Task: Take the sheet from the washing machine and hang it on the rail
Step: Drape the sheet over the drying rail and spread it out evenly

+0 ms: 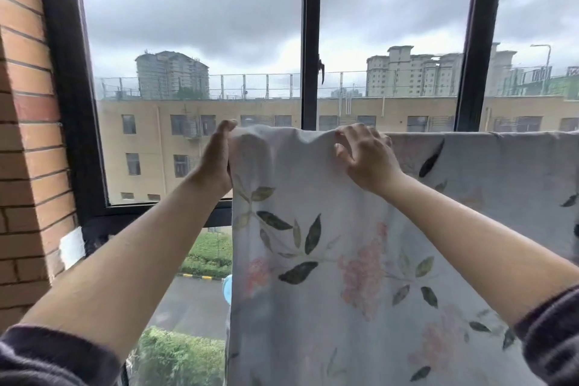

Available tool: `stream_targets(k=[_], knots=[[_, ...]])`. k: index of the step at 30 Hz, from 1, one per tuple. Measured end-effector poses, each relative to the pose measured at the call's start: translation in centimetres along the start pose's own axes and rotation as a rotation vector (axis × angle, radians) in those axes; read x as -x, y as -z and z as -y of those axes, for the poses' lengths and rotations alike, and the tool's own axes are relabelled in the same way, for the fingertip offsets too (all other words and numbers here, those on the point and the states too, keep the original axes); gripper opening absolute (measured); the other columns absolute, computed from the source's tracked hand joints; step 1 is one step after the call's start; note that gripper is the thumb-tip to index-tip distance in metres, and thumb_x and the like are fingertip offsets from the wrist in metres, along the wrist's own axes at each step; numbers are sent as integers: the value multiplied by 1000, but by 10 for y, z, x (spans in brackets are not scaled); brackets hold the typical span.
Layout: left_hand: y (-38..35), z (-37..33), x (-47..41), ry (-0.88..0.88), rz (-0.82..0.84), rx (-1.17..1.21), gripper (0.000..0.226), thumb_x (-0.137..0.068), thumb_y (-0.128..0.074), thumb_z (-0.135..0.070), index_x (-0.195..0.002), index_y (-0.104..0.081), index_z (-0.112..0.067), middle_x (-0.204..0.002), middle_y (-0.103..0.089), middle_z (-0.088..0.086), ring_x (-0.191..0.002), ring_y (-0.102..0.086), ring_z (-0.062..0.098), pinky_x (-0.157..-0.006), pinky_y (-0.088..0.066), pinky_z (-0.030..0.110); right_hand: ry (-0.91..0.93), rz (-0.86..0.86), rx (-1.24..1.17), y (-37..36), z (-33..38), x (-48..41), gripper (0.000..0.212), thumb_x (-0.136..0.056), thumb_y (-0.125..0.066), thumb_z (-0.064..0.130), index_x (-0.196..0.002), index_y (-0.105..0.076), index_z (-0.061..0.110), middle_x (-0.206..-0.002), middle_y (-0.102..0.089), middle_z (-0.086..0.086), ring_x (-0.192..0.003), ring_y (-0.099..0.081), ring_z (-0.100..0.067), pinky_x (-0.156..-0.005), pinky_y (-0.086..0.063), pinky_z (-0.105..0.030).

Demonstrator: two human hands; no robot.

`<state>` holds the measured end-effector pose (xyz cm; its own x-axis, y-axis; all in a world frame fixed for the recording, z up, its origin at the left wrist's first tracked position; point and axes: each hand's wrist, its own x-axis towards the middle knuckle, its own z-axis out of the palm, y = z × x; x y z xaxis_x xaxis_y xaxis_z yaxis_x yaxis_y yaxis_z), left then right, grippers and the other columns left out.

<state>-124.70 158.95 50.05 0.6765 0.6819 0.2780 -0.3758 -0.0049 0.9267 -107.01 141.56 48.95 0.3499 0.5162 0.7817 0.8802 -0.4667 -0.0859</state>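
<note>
A pale sheet (329, 260) printed with pink flowers and dark green leaves hangs folded over a horizontal rail; the rail itself is hidden under the cloth along the sheet's top edge. My left hand (217, 157) grips the sheet's left edge just under the top fold. My right hand (363, 153) lies on the top fold with bent fingers pinching the cloth. The sheet runs on to the right edge of the view in a second, overlapping layer (501, 166).
A black-framed window (310, 41) fills the view right behind the sheet, its handle on the middle bar. A brick wall (25, 135) stands close on the left. Buildings, a road and hedges lie far below outside.
</note>
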Motion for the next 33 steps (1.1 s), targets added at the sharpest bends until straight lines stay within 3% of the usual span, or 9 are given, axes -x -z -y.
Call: stream_targets(k=[3,5,9,13,17,20,28,31,33], knots=[[-6,2,11,194,92,-120,33,-93,-45,-44,-91,-57,-13,-56,-66,5,-61,-61,21,-48,-50,25,-9,-13,-43,1,-4,-4,35,-97,-40,30,-129,-49,19,-128,-53,-4,-123,-43,-24,-105,-24,-43],[-9,1,12,185,86,-106,30,-94,-49,-39,-87,-59,-12,-55,-67,3,-56,-64,17,-50,-53,23,-5,9,-27,1,-5,-7,36,-97,-38,31,-130,-48,20,-128,-53,-5,-123,-44,-25,-106,-23,-43],[-15,-9,8,-42,-53,-23,23,-94,-51,-33,-98,-62,-14,-77,-66,2,-76,-62,16,-74,-53,29,0,34,-32,1,-2,-13,38,-98,-35,37,-129,-49,20,-129,-53,-6,-122,-45,-26,-106,-23,-46],[-11,-27,8,-337,-117,-49,20,-96,-48,-24,-83,-61,-16,-65,-61,-5,-60,-59,4,-53,-49,12,9,-3,-39,5,6,-22,39,-99,-33,39,-129,-48,19,-131,-52,-5,-122,-47,-25,-108,-22,-50],[6,-37,14,-440,-105,18,23,-96,-49,-23,-79,-62,-14,-59,-58,-4,-51,-54,4,-47,-44,13,-8,-32,-71,3,13,-31,30,-97,-37,26,-110,-60,14,-113,-62,-8,-106,-55,-28,-99,-29,-43],[17,-34,18,-429,-118,-12,20,-94,-52,-22,-81,-64,-14,-53,-63,-11,-50,-59,1,-50,-49,14,-28,-65,-90,-5,16,-33,22,-92,-43,17,-88,-63,10,-91,-68,-10,-86,-59,-33,-85,-36,-37],[50,-35,17,-348,-249,-52,19,-94,-51,-28,-85,-66,-21,-78,-64,-1,-80,-61,16,-75,-50,29,-70,-145,-241,3,34,-57,19,-90,-48,11,-80,-62,18,-77,-68,-11,-78,-61,-31,-81,-42,-39],[56,-28,18,-374,-280,-119,19,-96,-48,-25,-91,-66,-20,-81,-63,-1,-78,-59,11,-69,-47,23,-30,18,-260,-3,34,-58,20,-95,-44,20,-78,-55,22,-78,-63,-8,-81,-61,-32,-73,-41,-36],[65,-13,18,-354,-319,-258,21,-96,-47,-24,-90,-66,-19,-80,-62,0,-77,-56,13,-66,-44,24,-2,165,-162,-9,34,-54,22,-99,-38,31,-95,-58,23,-95,-66,-7,-92,-60,-30,-82,-40,-38]])
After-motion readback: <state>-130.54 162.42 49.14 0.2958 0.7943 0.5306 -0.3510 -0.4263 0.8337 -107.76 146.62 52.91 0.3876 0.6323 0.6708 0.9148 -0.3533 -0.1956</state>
